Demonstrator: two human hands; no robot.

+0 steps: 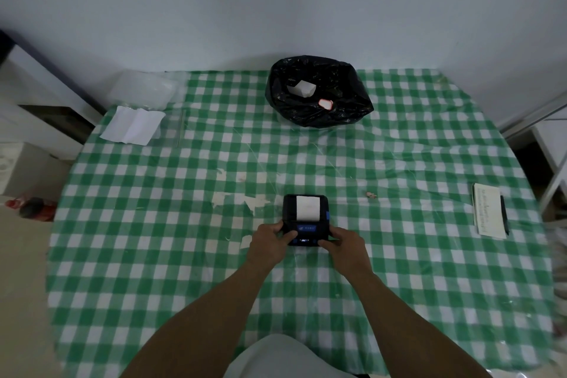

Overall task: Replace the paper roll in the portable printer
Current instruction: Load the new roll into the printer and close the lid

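Both hands, the left hand (271, 241) at 9 o'clock and the right hand (343, 244) at 3 o'clock, gripped the portable printer (305, 219) near the tabletop (153, 255) centre, apparently steadying it while paper (307, 208) fed toward the 12 o'clock bin bag (319, 92).

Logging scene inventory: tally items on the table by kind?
Printer: 1
Black bin bag: 1
Clear plastic bag: 1
Loose white sheet: 1
Notepad: 1
Pen: 1
Total: 6
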